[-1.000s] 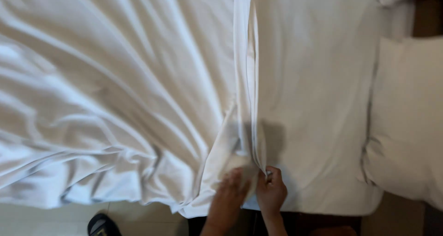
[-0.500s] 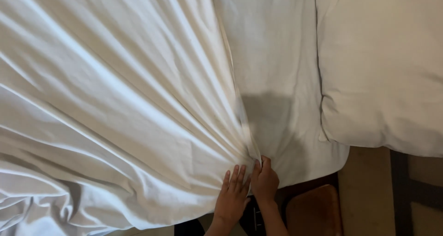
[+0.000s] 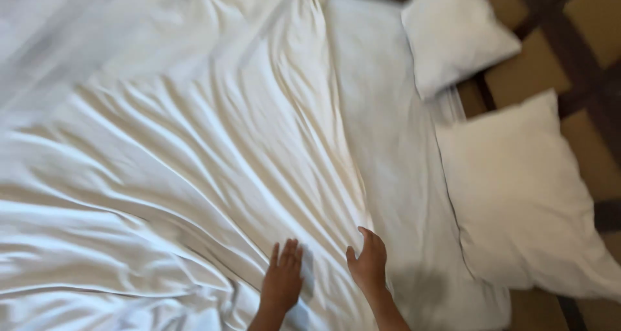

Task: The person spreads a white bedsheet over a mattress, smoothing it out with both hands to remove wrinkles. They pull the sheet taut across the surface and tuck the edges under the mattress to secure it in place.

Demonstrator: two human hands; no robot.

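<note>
A wrinkled white sheet (image 3: 168, 176) covers most of the bed, its folds fanning out from the near edge. My left hand (image 3: 283, 280) lies flat on the sheet with fingers spread. My right hand (image 3: 369, 261) rests beside it near the sheet's edge, fingers loosely apart, holding nothing. To the right of the sheet's edge lies the bare white mattress cover (image 3: 394, 130).
Two white pillows sit at the right: a large one (image 3: 524, 195) hanging over the bed's edge and a smaller one (image 3: 453, 33) further away. Beyond them is a tan floor with dark brown bands (image 3: 569, 53).
My hands have let go of the pinched sheet edge and now lie apart on the sheet. The view has swung, showing more of the bed and a second pillow.
</note>
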